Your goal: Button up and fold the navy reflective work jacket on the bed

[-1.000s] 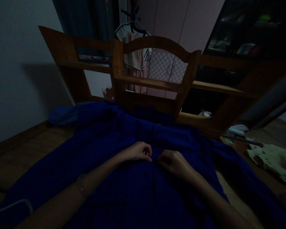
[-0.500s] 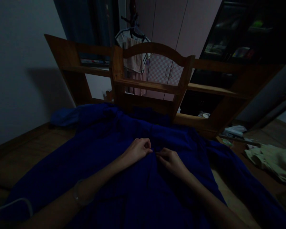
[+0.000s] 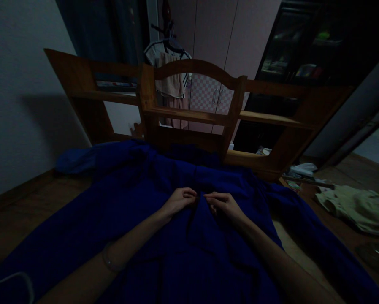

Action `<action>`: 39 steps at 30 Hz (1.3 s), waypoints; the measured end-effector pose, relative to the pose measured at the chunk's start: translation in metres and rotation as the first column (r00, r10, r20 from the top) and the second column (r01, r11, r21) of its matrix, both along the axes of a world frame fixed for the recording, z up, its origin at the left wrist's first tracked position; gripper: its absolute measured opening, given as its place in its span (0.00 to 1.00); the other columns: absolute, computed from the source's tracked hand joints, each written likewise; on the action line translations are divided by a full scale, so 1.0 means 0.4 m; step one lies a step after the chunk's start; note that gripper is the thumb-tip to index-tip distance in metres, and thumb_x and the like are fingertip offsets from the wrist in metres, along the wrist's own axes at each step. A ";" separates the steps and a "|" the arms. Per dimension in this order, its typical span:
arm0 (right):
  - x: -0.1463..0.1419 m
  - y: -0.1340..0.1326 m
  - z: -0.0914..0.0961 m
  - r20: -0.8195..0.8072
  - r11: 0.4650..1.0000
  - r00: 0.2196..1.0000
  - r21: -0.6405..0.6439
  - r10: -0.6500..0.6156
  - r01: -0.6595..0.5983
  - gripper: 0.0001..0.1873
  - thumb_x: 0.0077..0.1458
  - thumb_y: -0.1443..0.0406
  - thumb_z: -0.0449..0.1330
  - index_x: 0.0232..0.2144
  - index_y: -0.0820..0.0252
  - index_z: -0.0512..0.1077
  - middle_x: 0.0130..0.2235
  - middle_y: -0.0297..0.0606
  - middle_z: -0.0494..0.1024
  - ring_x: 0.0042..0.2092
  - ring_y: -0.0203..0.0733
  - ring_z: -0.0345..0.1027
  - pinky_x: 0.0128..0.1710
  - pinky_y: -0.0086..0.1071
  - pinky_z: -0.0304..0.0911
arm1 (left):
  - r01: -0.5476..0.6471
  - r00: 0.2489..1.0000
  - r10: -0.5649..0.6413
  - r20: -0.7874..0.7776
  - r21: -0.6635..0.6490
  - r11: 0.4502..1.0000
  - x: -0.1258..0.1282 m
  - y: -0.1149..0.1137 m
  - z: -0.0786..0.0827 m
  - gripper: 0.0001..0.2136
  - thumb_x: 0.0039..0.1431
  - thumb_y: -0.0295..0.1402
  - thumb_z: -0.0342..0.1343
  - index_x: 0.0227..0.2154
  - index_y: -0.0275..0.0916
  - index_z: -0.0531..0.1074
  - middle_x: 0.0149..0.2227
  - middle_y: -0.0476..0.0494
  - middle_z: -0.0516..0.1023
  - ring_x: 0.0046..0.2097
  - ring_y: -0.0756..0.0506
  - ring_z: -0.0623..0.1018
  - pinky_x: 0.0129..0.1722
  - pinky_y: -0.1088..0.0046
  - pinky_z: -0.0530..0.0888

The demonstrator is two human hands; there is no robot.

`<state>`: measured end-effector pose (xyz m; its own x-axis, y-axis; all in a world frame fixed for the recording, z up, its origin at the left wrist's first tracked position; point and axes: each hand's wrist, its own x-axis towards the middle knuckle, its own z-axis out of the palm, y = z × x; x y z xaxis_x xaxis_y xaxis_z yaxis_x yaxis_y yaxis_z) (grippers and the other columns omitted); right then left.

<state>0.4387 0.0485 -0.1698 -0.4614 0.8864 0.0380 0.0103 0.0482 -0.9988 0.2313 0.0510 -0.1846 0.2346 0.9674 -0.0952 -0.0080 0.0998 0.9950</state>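
Note:
A dark blue long-sleeved jacket (image 3: pixel 139 202) lies spread out in front of me, its sleeves reaching left and right. My left hand (image 3: pixel 179 201) pinches the cloth near the middle of the front, thumb and fingers together. Just to its right, my right hand (image 3: pixel 226 204) is also closed on the jacket, fingertips holding a raised fold of the front. Only a narrow gap separates the two sets of fingertips. In this dim light I cannot make out any small fastening between them.
Behind the jacket rises a wooden headboard with shelves (image 3: pixel 189 116). A lighter blue cloth (image 3: pixel 74 161) lies at the left by the wall. Pale green clothing (image 3: pixel 355 207) is on the right. Clothes on a hanger (image 3: pixel 170 76) hang beyond the headboard. A white cord (image 3: pixel 25 278) curves at lower left.
Both hands have drawn closer together, and the front cloth between them is lifted into a peaked fold. The whole view has shifted slightly.

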 end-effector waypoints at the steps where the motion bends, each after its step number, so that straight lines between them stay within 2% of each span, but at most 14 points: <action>1: -0.001 0.000 -0.002 0.028 0.999 1.000 0.034 0.003 -0.004 0.17 0.51 0.56 0.62 0.40 0.61 0.77 0.28 0.32 0.70 0.23 0.29 0.63 0.22 0.25 0.56 | 0.005 0.999 -0.003 -0.045 0.054 0.999 0.005 -0.004 0.003 0.10 0.44 0.30 0.61 0.33 0.33 0.73 0.28 0.45 0.77 0.29 0.49 0.76 0.31 0.75 0.70; 4: -0.004 -0.004 -0.007 0.142 0.976 0.990 0.217 -0.025 -0.006 0.15 0.54 0.57 0.60 0.38 0.60 0.77 0.32 0.35 0.72 0.24 0.30 0.65 0.23 0.26 0.58 | 0.000 0.982 0.044 -0.185 0.230 0.973 0.022 -0.017 0.010 0.06 0.46 0.26 0.57 0.30 0.34 0.73 0.31 0.43 0.78 0.34 0.46 0.78 0.34 0.74 0.71; 6: -0.005 -0.008 -0.009 0.201 0.945 0.977 0.327 -0.077 0.007 0.14 0.55 0.57 0.59 0.38 0.59 0.77 0.33 0.36 0.74 0.27 0.32 0.67 0.26 0.26 0.61 | -0.002 0.963 0.083 -0.255 0.303 0.953 0.028 -0.025 0.011 0.06 0.48 0.26 0.54 0.30 0.36 0.73 0.32 0.44 0.79 0.36 0.45 0.78 0.35 0.74 0.71; 8: -0.006 -0.012 -0.010 0.231 0.926 0.965 0.377 -0.124 0.029 0.12 0.56 0.58 0.59 0.38 0.58 0.77 0.33 0.36 0.75 0.29 0.34 0.68 0.28 0.26 0.61 | 0.014 0.947 0.099 -0.304 0.349 0.937 0.028 -0.030 0.010 0.07 0.50 0.26 0.52 0.31 0.37 0.73 0.32 0.44 0.79 0.36 0.45 0.78 0.35 0.74 0.71; 12: -0.010 -0.018 -0.007 0.246 0.920 0.954 0.386 -0.170 0.064 0.10 0.55 0.59 0.60 0.36 0.57 0.76 0.31 0.34 0.76 0.29 0.34 0.69 0.28 0.26 0.61 | 0.063 0.934 0.086 -0.346 0.397 0.916 0.023 -0.036 0.009 0.08 0.52 0.26 0.50 0.32 0.38 0.72 0.32 0.46 0.79 0.35 0.47 0.78 0.35 0.75 0.70; 19: -0.011 -0.014 -0.001 0.258 0.944 0.951 0.319 -0.172 0.084 0.11 0.54 0.57 0.60 0.34 0.59 0.74 0.28 0.33 0.76 0.28 0.35 0.70 0.28 0.25 0.62 | 0.030 0.945 0.108 -0.309 0.413 0.910 0.028 -0.056 0.026 0.09 0.53 0.26 0.50 0.33 0.40 0.73 0.32 0.47 0.79 0.35 0.48 0.78 0.34 0.76 0.71; 24: -0.006 -0.007 -0.005 0.243 0.956 0.958 0.284 -0.152 0.080 0.13 0.53 0.56 0.61 0.33 0.60 0.73 0.26 0.33 0.76 0.27 0.36 0.70 0.28 0.27 0.63 | -0.023 0.964 0.121 -0.238 0.380 0.925 0.032 -0.062 0.043 0.07 0.53 0.30 0.53 0.33 0.39 0.75 0.34 0.46 0.79 0.37 0.47 0.77 0.37 0.76 0.70; 26: -0.006 -0.006 -0.008 0.248 0.956 0.958 0.284 -0.144 0.071 0.13 0.53 0.56 0.61 0.33 0.60 0.72 0.26 0.33 0.76 0.27 0.36 0.70 0.28 0.26 0.63 | -0.039 0.974 0.108 -0.201 0.319 0.947 0.033 -0.061 0.046 0.08 0.55 0.35 0.54 0.32 0.38 0.75 0.33 0.46 0.78 0.35 0.48 0.77 0.34 0.77 0.69; 30: -0.009 -0.007 -0.012 0.270 0.955 0.953 0.290 -0.138 0.056 0.13 0.53 0.56 0.61 0.34 0.60 0.72 0.27 0.33 0.76 0.28 0.35 0.70 0.27 0.26 0.63 | -0.071 0.987 0.092 -0.135 0.154 0.985 0.035 -0.056 0.042 0.15 0.54 0.45 0.54 0.29 0.36 0.74 0.24 0.48 0.74 0.26 0.50 0.72 0.24 0.78 0.63; 35: -0.013 -0.013 -0.009 0.302 0.938 0.941 0.346 -0.152 0.040 0.12 0.54 0.57 0.61 0.35 0.60 0.72 0.29 0.34 0.76 0.30 0.35 0.70 0.29 0.26 0.63 | -0.083 0.985 0.106 -0.135 0.165 0.983 0.037 -0.056 0.042 0.14 0.48 0.42 0.61 0.29 0.34 0.74 0.27 0.45 0.76 0.30 0.49 0.74 0.28 0.77 0.65; 39: -0.014 -0.020 -0.001 0.349 0.903 0.918 0.429 -0.188 0.022 0.10 0.54 0.58 0.61 0.35 0.59 0.72 0.30 0.33 0.76 0.31 0.35 0.70 0.30 0.26 0.62 | -0.103 0.987 0.113 -0.111 0.091 0.990 0.039 -0.061 0.051 0.12 0.47 0.39 0.61 0.28 0.34 0.73 0.23 0.49 0.72 0.24 0.52 0.69 0.23 0.79 0.60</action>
<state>0.4331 0.0404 -0.1703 -0.4187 0.8729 0.2505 0.4061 0.4267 -0.8081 0.2470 0.0268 -0.1642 0.1201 0.9922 -0.0323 0.1015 0.0201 0.9946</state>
